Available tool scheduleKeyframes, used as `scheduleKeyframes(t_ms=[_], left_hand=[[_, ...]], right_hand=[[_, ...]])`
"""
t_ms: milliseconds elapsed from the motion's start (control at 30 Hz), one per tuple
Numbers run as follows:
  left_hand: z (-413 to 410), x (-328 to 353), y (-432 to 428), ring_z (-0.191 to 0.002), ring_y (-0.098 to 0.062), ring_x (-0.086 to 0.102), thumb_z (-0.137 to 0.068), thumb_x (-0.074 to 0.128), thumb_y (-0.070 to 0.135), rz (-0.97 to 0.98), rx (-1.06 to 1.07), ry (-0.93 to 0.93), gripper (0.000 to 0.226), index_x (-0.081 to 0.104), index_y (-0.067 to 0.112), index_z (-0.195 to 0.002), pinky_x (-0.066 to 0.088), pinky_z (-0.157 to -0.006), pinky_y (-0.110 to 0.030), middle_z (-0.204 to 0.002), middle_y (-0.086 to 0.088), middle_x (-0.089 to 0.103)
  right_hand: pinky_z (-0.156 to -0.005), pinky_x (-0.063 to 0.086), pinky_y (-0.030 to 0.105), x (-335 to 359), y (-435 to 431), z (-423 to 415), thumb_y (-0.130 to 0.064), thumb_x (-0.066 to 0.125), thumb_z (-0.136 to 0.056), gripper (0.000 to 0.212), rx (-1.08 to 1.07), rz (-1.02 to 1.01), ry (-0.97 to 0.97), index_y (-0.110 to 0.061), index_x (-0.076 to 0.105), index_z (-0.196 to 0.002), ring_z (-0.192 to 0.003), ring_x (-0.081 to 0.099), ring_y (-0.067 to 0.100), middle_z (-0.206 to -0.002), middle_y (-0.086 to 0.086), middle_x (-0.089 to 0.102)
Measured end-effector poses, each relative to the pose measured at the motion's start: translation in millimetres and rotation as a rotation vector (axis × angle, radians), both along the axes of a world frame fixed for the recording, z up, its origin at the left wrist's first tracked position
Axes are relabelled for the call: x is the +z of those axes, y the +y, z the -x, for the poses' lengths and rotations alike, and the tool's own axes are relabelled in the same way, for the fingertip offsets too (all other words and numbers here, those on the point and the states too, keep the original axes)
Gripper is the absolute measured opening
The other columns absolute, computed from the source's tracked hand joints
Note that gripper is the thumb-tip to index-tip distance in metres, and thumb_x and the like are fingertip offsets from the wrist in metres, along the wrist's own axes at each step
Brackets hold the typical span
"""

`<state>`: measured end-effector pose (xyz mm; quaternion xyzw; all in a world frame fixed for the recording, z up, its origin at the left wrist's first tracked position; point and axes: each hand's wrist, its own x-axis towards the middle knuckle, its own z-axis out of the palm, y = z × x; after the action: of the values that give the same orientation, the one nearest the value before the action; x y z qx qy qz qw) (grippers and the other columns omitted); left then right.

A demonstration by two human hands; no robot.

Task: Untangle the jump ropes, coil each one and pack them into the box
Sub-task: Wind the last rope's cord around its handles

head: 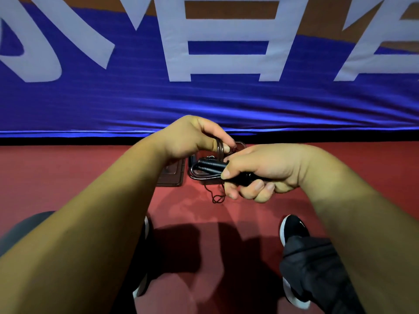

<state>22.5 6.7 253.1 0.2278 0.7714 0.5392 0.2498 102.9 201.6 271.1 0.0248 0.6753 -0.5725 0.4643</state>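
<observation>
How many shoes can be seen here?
2. The left shoe is mostly hidden behind the left forearm; the right shoe is lower right, partly covered by the trouser leg.

left hand [192, 137] 1 | right hand [260, 171] 1 | jump rope [208, 167] 1 | box [172, 177] 1 | shoes [292, 227] 2 | banner [226, 105] 1

The right hand [256, 175] grips the black handles [209, 167] of a jump rope. Just above, the left hand [190, 137] pinches loops of cord [220, 148]. Below them on the red floor [68, 177] lies what may be the box [171, 176], partly hidden. A blue banner [136, 105] hangs behind.
</observation>
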Motion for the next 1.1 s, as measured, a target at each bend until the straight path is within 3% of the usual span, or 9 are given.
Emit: scheduleKeyframes(t_ms=[133, 267, 367, 533, 733, 833, 967, 1033, 1100], left_hand=[[0, 10, 4, -0.085, -0.019, 0.073, -0.085, 0.082, 0.005, -0.014, 0.086, 0.127, 0.013, 0.083, 0.012, -0.096, 0.057, -0.083, -0.032, -0.094, -0.012, 0.08], [3, 16, 8, -0.086, -0.008, 0.072, -0.085, 0.081, 0.004, 0.128, 0.141, 0.487, 0.022, 0.084, 0.024, -0.093, 0.057, -0.084, -0.026, -0.094, 0.003, 0.073], [1, 19, 10, -0.096, -0.006, 0.067, -0.086, 0.077, 0.006, 0.27, 0.042, 0.75, 0.03, 0.082, 0.031, -0.103, 0.053, -0.089, -0.028, -0.1, 0.008, 0.068], [2, 14, 9, -0.101, -0.017, 0.065, -0.085, 0.062, -0.005, 0.411, 0.011, 0.856, 0.05, 0.075, 0.028, -0.12, 0.052, -0.089, -0.035, -0.107, 0.003, 0.07], [-2, -4, 13, -0.09, -0.023, 0.064, -0.088, 0.068, 0.015, 0.558, 0.118, 0.722, 0.018, 0.068, 0.02, -0.105, 0.05, -0.076, -0.036, -0.092, 0.002, 0.07], [-2, -6, 16, -0.08, -0.015, 0.063, -0.091, 0.073, 0.025, 0.498, 0.06, 0.478, 0.005, 0.068, 0.026, -0.091, 0.048, -0.068, -0.03, -0.081, 0.005, 0.067], [-3, -1, 4, -0.101, -0.023, 0.071, -0.1, 0.07, 0.029, 0.194, -0.153, -0.001, 0.017, 0.074, 0.018, -0.113, 0.055, -0.095, -0.052, -0.11, -0.007, 0.077], [-3, 1, -2, -0.101, -0.02, 0.069, -0.101, 0.069, 0.019, 0.175, -0.183, -0.041, 0.017, 0.074, 0.015, -0.116, 0.053, -0.099, -0.05, -0.111, -0.006, 0.079], [-3, 1, -3, -0.087, -0.015, 0.069, -0.098, 0.072, 0.016, 0.239, -0.16, -0.007, 0.012, 0.077, 0.014, -0.108, 0.058, -0.091, -0.043, -0.101, -0.006, 0.08]], right_hand=[[-0.043, 0.013, 0.018, -12, 3, 10, -0.012, 0.055, -0.103, 0.008, -0.199, 0.001, 0.029, -0.015, 0.05, -0.098, -0.053, 0.027, 0.009, -0.076, 0.007, 0.056], [-0.042, 0.015, 0.018, -20, 8, 24, -0.014, 0.057, -0.101, 0.007, -0.373, -0.066, 0.107, -0.013, 0.054, -0.107, -0.053, 0.03, 0.01, -0.076, 0.006, 0.057], [-0.04, 0.018, 0.018, -29, 9, 32, -0.017, 0.059, -0.099, 0.009, -0.462, -0.122, 0.128, -0.011, 0.058, -0.106, -0.051, 0.033, 0.01, -0.081, 0.008, 0.059], [-0.04, 0.02, 0.019, -35, 12, 41, -0.015, 0.061, -0.099, 0.005, -0.661, -0.081, 0.167, -0.011, 0.063, -0.102, -0.051, 0.036, 0.011, -0.09, 0.012, 0.057], [-0.044, 0.019, 0.021, -36, 2, 45, -0.011, 0.058, -0.099, 0.007, -0.738, -0.042, 0.307, -0.011, 0.053, -0.095, -0.05, 0.037, 0.012, -0.084, 0.009, 0.058], [-0.044, 0.019, 0.022, -38, -4, 45, -0.011, 0.055, -0.096, 0.003, -0.709, -0.055, 0.377, -0.013, 0.054, -0.095, -0.05, 0.037, 0.012, -0.08, 0.008, 0.054], [-0.046, 0.022, 0.025, -36, -1, 44, -0.011, 0.054, -0.088, 0.008, -0.675, -0.095, 0.393, -0.01, 0.062, -0.088, -0.05, 0.039, 0.014, -0.075, 0.016, 0.062], [-0.045, 0.022, 0.025, -36, 0, 43, -0.011, 0.054, -0.089, 0.007, -0.683, -0.099, 0.399, -0.01, 0.06, -0.086, -0.05, 0.04, 0.014, -0.075, 0.014, 0.061], [-0.044, 0.022, 0.023, -36, 1, 43, -0.011, 0.056, -0.092, 0.008, -0.701, -0.103, 0.404, -0.013, 0.058, -0.085, -0.05, 0.04, 0.014, -0.079, 0.009, 0.058]])
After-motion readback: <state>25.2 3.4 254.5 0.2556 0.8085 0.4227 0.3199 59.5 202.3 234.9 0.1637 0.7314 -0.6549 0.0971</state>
